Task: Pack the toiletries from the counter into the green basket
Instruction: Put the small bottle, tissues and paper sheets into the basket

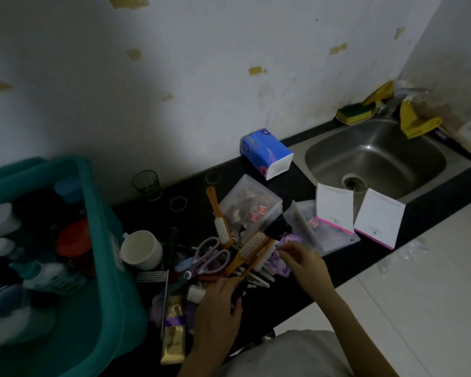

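Curled round a dark item (238, 292), my left hand (218, 303) lay in the toiletry pile; my right hand (302, 263) pinched the bristle end of an orange brush (256, 263). The green basket (106, 240) stood just left.

Right of the green basket (104, 227), past the white mug (142, 250) beside it, my left hand (218, 306) and right hand (305, 263) touch the brush heap (249, 248).

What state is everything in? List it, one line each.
green basket: partly filled with bottles and jars
green glass: upright, empty
white mug: empty
sink: no water, drain open
white pouches: standing upright
left hand: on the pile, grip unclear
right hand: fingertips at the brushes, grip unclear
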{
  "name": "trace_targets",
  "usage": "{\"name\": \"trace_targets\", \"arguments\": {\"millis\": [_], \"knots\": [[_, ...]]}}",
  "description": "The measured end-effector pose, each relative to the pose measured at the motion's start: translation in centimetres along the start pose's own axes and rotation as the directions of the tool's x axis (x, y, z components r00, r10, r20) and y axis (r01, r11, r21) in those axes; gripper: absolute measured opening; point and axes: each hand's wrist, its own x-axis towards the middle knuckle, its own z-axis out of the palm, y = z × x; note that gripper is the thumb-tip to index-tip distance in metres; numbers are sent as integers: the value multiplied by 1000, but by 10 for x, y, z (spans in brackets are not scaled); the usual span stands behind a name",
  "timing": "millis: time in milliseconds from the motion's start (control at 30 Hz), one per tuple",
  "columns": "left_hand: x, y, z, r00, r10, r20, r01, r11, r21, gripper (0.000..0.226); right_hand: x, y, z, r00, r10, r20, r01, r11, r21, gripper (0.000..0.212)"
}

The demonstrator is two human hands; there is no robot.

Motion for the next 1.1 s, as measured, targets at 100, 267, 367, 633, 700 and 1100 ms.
{"name": "trace_targets", "arguments": {"millis": [100,267,367,633,700,1100], "knots": [[7,0,2,1000,-13,4,13,999,-32,37,17,-4,-1,999,-41,29,41,999,17,10],[28,6,2,999,-4,-42,4,1000,12,38,39,-9,-5,996,-71,59,70,997,22,11],[38,6,2,999,15,-44,-14,999,34,39,48,-9,-5,994,-69,80,67,997,30,11],[44,-8,7,999,-30,-26,31,999,11,42,49,-1,0,995,-44,90,38,997,63,12],[48,-4,10,1000,9,7,-9,1000,1,42,46,6,-4,997,-12,80,7,998,64,11],[156,83,20,936,335,106,-331,942,-46,40,39,49,-66,930,179,-320,-182,983,21,14]]}}
